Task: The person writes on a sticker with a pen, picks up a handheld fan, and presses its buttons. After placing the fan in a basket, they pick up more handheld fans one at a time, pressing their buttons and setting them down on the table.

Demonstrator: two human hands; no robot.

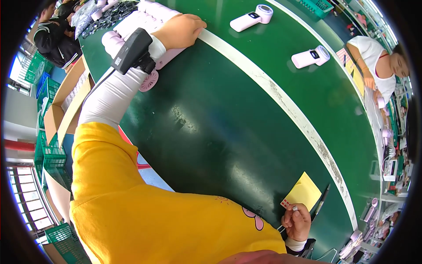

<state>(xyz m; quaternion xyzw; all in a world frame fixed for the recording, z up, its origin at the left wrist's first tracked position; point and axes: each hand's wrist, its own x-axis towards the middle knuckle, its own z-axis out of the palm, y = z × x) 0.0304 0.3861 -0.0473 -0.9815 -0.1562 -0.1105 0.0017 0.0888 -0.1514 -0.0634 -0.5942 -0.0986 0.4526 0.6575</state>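
Note:
My left hand [182, 31] reaches to the far left, over a group of pale pink handheld fans [147, 15]. Its back faces up and its fingers curl down; whatever they grip is hidden. Under that wrist lies another pink fan [150, 81] with a round slotted head. Low on the right, my right hand [299, 223] is closed in a pinch, with a small whitish piece [295, 208] at the fingertips, too small to name. Beside it is a yellow paper pad [307, 192] with small red stickers [285, 203] at its near edge.
Two pink handheld fans [251, 18] [310, 57] lie beyond the white strip [272, 88] crossing the green table [211, 119]. A black pen [323, 198] lies beside the pad. An open cardboard box [66, 99] and green crates stand left. Another person [378, 66] works at right.

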